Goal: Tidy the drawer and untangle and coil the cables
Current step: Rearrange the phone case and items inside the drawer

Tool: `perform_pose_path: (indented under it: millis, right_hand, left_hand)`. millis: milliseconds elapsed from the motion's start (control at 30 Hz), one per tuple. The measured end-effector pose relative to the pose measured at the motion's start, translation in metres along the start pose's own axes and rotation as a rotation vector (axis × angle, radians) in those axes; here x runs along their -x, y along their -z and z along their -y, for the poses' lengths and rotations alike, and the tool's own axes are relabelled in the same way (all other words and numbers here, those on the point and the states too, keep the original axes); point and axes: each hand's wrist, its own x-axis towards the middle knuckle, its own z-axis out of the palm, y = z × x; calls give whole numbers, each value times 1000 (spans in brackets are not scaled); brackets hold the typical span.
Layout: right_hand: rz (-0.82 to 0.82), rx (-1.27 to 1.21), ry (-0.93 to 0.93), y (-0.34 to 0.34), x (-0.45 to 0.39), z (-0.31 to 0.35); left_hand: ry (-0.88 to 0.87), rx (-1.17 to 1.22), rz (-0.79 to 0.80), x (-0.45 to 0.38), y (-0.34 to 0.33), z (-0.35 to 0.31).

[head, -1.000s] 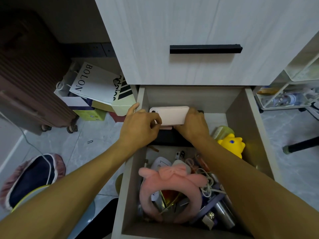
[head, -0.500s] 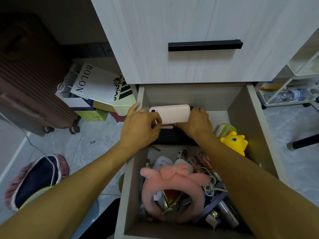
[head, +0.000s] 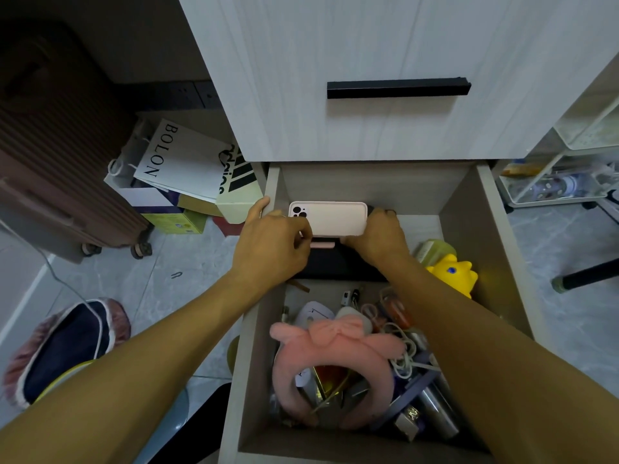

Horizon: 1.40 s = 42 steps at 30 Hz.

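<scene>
The floor is pale grey marbled tile (head: pixel 110 286), and at the far left a ribbed brown wheeled suitcase (head: pixel 50 155) stands on it, with a dark blue slipper edged in pink fluff (head: pixel 63 346) nearer the camera. Beside the suitcase a white paper bag printed BOLON (head: pixel 174 159) leans on a stack of boxes whose labels are mostly covered. In the middle, a pale wood-grain cabinet with a black bar handle (head: pixel 398 88) rises over the open light wooden drawer (head: pixel 249 346). The left hand (head: pixel 273 242) curls round the left end of a pale pink phone case with a camera cutout (head: pixel 330 218), its thumb on the drawer's side wall; the right hand (head: pixel 376 236) grips the case's right end, its fingertips hidden behind it. The case stands on its long edge at the back of the drawer, above a flat black object (head: pixel 338 264) largely covered by the wrists. Nearer the front lie a fluffy pink bow headband (head: pixel 331 356) and tangled white cables (head: pixel 403 346), the clutter beneath too jumbled to identify. A yellow rubber toy (head: pixel 450 272) sits by the right wall, and a clear plastic rack (head: pixel 552 185) is cut off at the right edge.
</scene>
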Motion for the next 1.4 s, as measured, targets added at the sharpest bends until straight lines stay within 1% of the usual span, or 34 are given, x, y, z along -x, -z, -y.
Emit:
perform_pose_path:
  millis: [100, 133, 200, 267, 333, 400, 467, 533, 567, 633, 700, 767, 800, 833, 867, 933, 1000, 1033, 1067, 1100, 1133, 1200, 1233, 1267, 1300, 1333, 1400]
  right_hand:
    - [128, 3, 56, 21, 7, -6]
    - [139, 22, 79, 28, 13, -8]
    - [111, 57, 118, 42, 29, -8]
    - [124, 22, 140, 53, 52, -10]
    - [156, 2, 196, 60, 80, -16]
    - [175, 19, 290, 64, 106, -26]
    - [161, 41, 361, 66, 127, -35]
    - [134, 64, 391, 66, 146, -44]
    - [118, 76, 405, 65, 155, -47]
    - [87, 81, 447, 64, 176, -52]
    - [67, 94, 497, 61, 186, -53]
    - [47, 79, 536, 60, 197, -53]
    - [37, 49, 540, 60, 201, -52]
    - [32, 11, 527, 61, 204, -52]
    - [33, -27, 498, 61, 205, -53]
    - [48, -124, 435, 64, 207, -54]
    - [72, -200, 364, 69, 206, -53]
    - [84, -221, 331, 71, 203, -53]
    - [94, -229, 309, 73, 200, -53]
    - [99, -226, 294, 74, 197, -54]
    - [94, -209, 288, 76, 194, -55]
    - [50, -138, 301, 79, 188, -57]
    - [27, -93, 304, 83, 186, -57]
    - [9, -39, 307, 87, 183, -57]
    - [-6, 24, 313, 91, 180, -57]
    - [-17, 93, 325, 96, 176, -57]
    - [13, 243, 333, 102, 164, -59]
  left_hand:
    - [-8, -63, 32, -1, 2, -1]
    - [-17, -82, 39, -2, 2, 0]
    - [-34, -125, 51, -2, 2, -1]
    - [-44, -153, 60, 2, 4, -4]
    - [-39, -141, 49, 10, 8, -9]
    - [-36, -119, 57, 25, 10, -14]
    - [-26, -23, 87, 45, 14, -19]
    - [-13, 112, 184, 67, 27, -28]
    - [-27, 144, 274, 77, 35, -33]
    - [-106, 128, 446, 97, 47, -43]
    - [-152, 75, 509, 110, 47, -52]
    - [-124, -21, 443, 118, 43, -57]
    - [-101, -35, 371, 120, 44, -58]
    - [-55, 2, 300, 121, 44, -58]
    - [4, 93, 244, 120, 45, -56]
    - [140, 371, 177, 119, 48, -55]
    - [248, 642, 145, 118, 52, -54]
    - [274, 711, 129, 116, 54, -54]
    - [281, 719, 112, 113, 56, -53]
    - [276, 668, 111, 110, 56, -52]
    - [254, 566, 138, 107, 56, -53]
    - [135, 238, 279, 101, 52, -57]
    - [70, 80, 379, 98, 49, -62]
    - [32, -28, 472, 95, 47, -70]
    - [24, -59, 550, 91, 45, -77]
    - [23, -28, 604, 86, 42, -83]
    - [-4, 58, 643, 73, 37, -92]
